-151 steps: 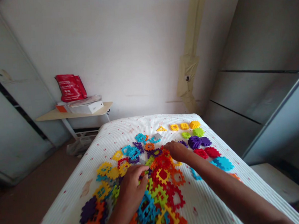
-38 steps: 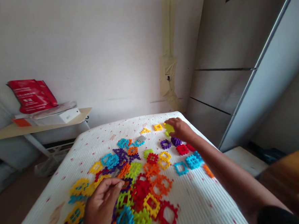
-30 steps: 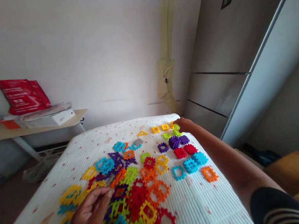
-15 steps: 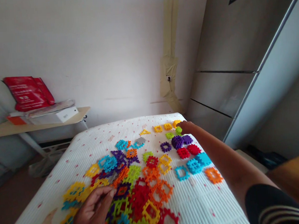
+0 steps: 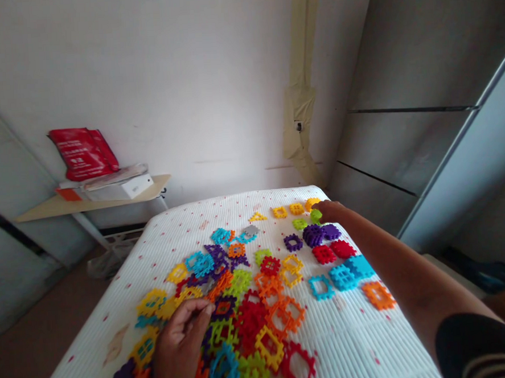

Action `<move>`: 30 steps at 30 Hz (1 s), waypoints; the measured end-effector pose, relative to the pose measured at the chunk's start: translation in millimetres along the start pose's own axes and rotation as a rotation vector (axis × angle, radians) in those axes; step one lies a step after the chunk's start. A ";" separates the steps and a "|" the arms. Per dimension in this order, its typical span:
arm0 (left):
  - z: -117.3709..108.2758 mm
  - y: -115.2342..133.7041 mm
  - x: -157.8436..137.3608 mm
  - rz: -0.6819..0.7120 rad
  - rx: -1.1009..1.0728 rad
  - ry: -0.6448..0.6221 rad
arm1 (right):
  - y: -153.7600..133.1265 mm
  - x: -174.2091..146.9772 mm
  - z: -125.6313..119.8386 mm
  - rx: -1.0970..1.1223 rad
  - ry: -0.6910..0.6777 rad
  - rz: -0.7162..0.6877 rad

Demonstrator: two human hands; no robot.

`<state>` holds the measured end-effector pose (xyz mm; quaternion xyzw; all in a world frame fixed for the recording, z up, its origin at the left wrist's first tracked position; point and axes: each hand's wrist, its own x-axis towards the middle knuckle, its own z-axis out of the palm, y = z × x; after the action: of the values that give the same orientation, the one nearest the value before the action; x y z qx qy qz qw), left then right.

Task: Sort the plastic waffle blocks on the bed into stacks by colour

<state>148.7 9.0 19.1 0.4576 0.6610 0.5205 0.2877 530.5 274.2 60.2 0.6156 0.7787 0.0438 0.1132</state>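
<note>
Two bare hands work over a white ribbed cloth [image 5: 343, 349]: the left hand [image 5: 180, 341] comes in low from the near edge, wrist bent upward, and the right hand [image 5: 330, 211] reaches on a long, nearly straight forearm to the far right corner. The left thumb and index finger close to a narrow pinch beside an orange tile [image 5: 221, 285] in the heap of toothed plastic tiles [image 5: 248, 320]; whether they grip it, I cannot tell. The right fingers are at a lime-green tile [image 5: 316, 215], just nearer than the yellow stack [image 5: 312, 203] by the far edge; their spread and hold are hidden behind the hand. Along the right edge, beneath and beside the forearm, lie purple tiles [image 5: 313, 235], red tiles [image 5: 324, 254], light-blue tiles [image 5: 343, 277] and a lone orange frame [image 5: 367, 295]. Cloth shows as a strip between these groups and the heap, widening toward the near right, and along the left edge. The heap's near part is cut off at the bottom, as is the dark striped sleeve [image 5: 471, 341].
</note>
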 end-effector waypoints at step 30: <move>1.6 -11.5 0.0 0.155 0.145 -0.014 | -231.2 -70.1 -11.1 0.213 0.063 -0.144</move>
<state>146.5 9.2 7.7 0.5305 0.6575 0.4888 0.2175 323.8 151.9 31.6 0.5651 0.8242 -0.0280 0.0252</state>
